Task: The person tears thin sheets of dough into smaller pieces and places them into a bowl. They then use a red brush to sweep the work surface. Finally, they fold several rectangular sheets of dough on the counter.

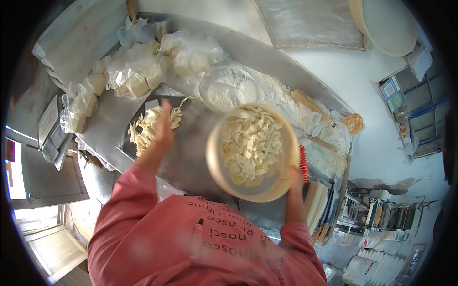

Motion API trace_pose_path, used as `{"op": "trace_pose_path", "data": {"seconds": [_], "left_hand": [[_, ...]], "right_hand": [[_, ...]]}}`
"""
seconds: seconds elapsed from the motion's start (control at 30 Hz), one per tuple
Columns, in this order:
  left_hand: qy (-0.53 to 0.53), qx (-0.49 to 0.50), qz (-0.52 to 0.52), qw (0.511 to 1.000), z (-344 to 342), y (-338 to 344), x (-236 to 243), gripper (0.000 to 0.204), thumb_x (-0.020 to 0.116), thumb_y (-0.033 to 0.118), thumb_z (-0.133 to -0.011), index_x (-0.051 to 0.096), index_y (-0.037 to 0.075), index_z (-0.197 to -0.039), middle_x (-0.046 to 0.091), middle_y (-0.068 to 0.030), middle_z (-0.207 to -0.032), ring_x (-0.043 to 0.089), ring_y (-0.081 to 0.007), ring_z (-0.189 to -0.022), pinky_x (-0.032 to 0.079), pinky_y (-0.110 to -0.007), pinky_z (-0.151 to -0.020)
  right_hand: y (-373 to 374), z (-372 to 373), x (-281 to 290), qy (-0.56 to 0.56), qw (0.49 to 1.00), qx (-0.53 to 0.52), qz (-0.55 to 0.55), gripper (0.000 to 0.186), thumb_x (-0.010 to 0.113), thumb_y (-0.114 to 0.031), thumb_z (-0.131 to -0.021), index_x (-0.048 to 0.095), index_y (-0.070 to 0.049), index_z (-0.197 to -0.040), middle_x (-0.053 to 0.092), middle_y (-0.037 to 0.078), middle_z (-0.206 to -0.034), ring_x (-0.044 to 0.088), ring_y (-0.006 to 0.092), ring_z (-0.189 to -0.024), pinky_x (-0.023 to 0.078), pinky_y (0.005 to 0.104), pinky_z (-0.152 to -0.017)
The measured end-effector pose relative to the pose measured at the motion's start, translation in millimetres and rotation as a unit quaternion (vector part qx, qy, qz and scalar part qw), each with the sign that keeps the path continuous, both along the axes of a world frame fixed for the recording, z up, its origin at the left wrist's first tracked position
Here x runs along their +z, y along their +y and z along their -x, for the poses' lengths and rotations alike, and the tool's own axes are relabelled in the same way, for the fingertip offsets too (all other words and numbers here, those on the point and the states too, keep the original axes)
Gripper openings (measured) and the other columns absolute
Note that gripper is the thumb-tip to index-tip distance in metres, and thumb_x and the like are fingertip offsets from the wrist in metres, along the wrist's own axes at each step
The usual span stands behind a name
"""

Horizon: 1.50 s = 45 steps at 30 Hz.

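- Gripping the round sieve (213, 155), your right hand (295, 178) closes on its rim at the lower right of that sieve, right of the frame's centre.
- Pale, wide noodles (252, 145) lie heaped inside the sieve, which you hold tipped so that its inside shows from above.
- Your left hand (164, 131) is open and holds nothing, its fingers extended toward the top of the frame, left of centre.
- Just beside that hand, mostly to its left, lies a noodle pile (145, 131) on the dark work surface (188, 136); you cannot tell from this view whether your palm touches it.
- Clear plastic bags (136, 78) with pale blocks inside stand at the upper left of the frame.
- Loose flour (281, 97) spreads across the upper middle and toward the right.
- On that flour, a straw brush (309, 105) lies right of the sieve's top, with a round brown disc (353, 123) farther right.
- Red bristles (303, 164) show just beside the sieve's right edge.
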<state>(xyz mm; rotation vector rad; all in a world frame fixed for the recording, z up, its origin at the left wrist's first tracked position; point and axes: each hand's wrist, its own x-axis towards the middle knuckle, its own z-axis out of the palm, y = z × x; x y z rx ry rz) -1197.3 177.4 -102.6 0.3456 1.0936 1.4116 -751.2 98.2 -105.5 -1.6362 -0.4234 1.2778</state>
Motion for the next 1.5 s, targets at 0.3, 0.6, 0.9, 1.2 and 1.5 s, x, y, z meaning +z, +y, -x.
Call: {"op": "trace_pose_path", "data": {"seconds": [0.3,0.6,0.9,1.2,1.5], "left_hand": [[-0.024,-0.003,0.018,1.0,28,16,-34,0.087,0.038,0.064,-0.086,0.015,0.003,-0.143,0.019,-0.0145,-0.148,0.025,-0.0266,-0.134,0.02,-0.04,-0.109],[0.027,-0.057,-0.018,0.998,-25,-6,-19,0.08,0.037,0.061,-0.088,0.015,0.007,-0.144,0.02,-0.0103,-0.148,0.021,-0.0221,-0.135,0.014,-0.038,-0.11],[0.112,-0.1,-0.018,0.989,-54,1,-20,0.086,0.042,0.065,-0.083,0.017,0.01,-0.144,0.017,-0.0106,-0.149,0.013,-0.0202,-0.138,0.01,-0.038,-0.111],[0.02,-0.086,-0.038,0.995,-47,3,-67,0.098,0.039,0.077,-0.076,0.031,0.002,-0.138,0.032,-0.0135,-0.143,0.03,-0.0223,-0.132,0.021,-0.038,-0.11],[0.188,-0.104,-0.093,0.972,-58,-9,-63,0.088,0.034,0.069,-0.083,0.011,0.012,-0.145,0.002,-0.0059,-0.152,0.005,-0.0224,-0.14,0.011,-0.044,-0.111]], "right_hand": [[7,18,-20,0.027,0.995,0.009,-0.1,0.036,0.061,-0.011,-0.071,0.058,0.003,-0.104,0.06,0.013,-0.081,0.061,0.0231,-0.068,0.05,0.0352,-0.058],[10,12,-18,-0.322,0.935,0.128,0.076,0.031,0.064,-0.022,-0.073,0.064,0.001,-0.092,0.063,0.012,-0.077,0.06,0.0199,-0.072,0.049,0.0349,-0.062],[23,-36,-148,-0.242,0.932,0.126,-0.238,0.028,0.056,-0.007,-0.067,0.06,0.006,-0.091,0.06,0.013,-0.087,0.058,0.0234,-0.072,0.049,0.0361,-0.061],[20,25,-80,-0.161,0.966,0.127,-0.156,0.04,0.042,-0.015,-0.086,0.049,0.009,-0.118,0.057,0.025,-0.107,0.059,0.0357,-0.09,0.052,0.0407,-0.076],[20,46,-52,-0.026,0.987,0.068,-0.14,0.024,0.053,-0.019,-0.079,0.06,0.0,-0.092,0.058,0.014,-0.093,0.058,0.0239,-0.08,0.049,0.037,-0.069]]}}
